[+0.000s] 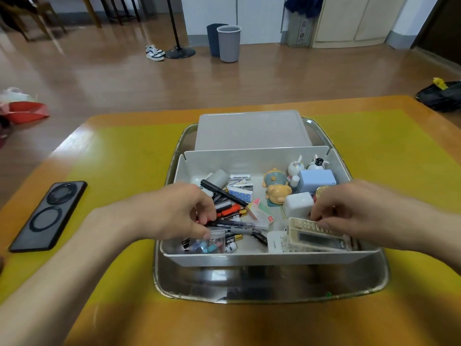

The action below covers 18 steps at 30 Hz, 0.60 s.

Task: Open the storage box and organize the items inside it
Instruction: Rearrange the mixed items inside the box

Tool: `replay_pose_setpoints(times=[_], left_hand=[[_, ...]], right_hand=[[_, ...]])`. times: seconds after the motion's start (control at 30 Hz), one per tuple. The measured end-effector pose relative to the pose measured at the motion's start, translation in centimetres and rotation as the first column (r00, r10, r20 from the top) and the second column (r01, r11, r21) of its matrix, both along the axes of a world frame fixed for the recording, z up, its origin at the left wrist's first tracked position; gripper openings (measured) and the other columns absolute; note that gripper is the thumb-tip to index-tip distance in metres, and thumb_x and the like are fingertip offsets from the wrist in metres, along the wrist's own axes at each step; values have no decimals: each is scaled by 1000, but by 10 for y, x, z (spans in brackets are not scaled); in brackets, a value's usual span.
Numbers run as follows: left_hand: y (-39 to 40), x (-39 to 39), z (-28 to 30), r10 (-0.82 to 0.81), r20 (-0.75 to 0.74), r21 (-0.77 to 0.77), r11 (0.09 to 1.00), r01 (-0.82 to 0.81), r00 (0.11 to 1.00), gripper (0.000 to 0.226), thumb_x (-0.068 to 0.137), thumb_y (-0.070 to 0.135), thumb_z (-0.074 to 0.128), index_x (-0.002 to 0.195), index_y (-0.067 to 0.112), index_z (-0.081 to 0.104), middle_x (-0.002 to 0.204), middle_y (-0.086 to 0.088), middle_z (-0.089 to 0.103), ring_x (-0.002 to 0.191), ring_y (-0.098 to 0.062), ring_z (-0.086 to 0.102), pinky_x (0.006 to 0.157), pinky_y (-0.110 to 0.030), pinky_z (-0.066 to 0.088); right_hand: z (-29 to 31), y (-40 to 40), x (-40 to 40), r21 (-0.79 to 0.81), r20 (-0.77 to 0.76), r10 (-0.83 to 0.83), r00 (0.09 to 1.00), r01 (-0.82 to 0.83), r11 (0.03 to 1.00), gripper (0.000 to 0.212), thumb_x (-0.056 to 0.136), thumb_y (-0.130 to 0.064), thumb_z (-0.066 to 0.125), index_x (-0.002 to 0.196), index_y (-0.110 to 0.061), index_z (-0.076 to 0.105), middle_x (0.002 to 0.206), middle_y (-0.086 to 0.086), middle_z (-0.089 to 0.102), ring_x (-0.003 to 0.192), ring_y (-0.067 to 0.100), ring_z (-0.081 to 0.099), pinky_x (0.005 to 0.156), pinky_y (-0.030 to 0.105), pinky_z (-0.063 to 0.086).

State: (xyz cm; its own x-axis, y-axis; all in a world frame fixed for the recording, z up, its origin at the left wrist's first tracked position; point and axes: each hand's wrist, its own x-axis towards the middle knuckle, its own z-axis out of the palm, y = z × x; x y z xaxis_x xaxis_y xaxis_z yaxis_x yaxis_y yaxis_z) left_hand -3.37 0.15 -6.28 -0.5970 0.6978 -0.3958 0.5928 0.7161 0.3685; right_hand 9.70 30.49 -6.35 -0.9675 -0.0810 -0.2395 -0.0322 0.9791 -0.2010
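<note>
The white storage box (249,257) stands open on a steel tray (262,283), and its lid (252,129) lies flat behind it. Inside lie pens (239,224), batteries (239,177), small toy figures (275,188), white and blue chargers (298,204) and a clear bag of small bits (207,243). My left hand (174,212) reaches into the box's left side, fingers curled over the pens and the bag. My right hand (349,212) pinches the top edge of a beige remote control (316,237) at the front right.
A black phone (48,216) lies face down on the yellow mat at the left. The wooden table edge runs round the mat. On the floor beyond stand two bins (228,43), a pair of shoes (154,53), a red bag (27,112) and a black bag (441,96).
</note>
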Motion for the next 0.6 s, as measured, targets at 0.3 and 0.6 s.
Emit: replay_pose_setpoints(times=[0.3, 0.6], left_hand=[[-18, -11, 11, 165, -364, 304, 951, -51, 916, 14, 93, 37, 61, 96, 28, 71, 93, 15, 67, 91, -6, 59, 80, -35, 51], [-41, -27, -3, 265, -500, 208, 961, -182, 825, 22, 95, 44, 49, 104, 31, 65, 106, 9, 62, 101, -20, 61, 74, -37, 51]], right_hand=[[0, -32, -19, 35, -239, 90, 967, -84, 996, 13, 92, -46, 57, 96, -45, 69, 74, -30, 60, 69, -6, 56, 57, 28, 48], [-11, -107, -81, -77, -233, 162, 959, -184, 980, 17, 95, -35, 60, 109, -36, 71, 102, -20, 68, 91, 3, 61, 78, 37, 53]])
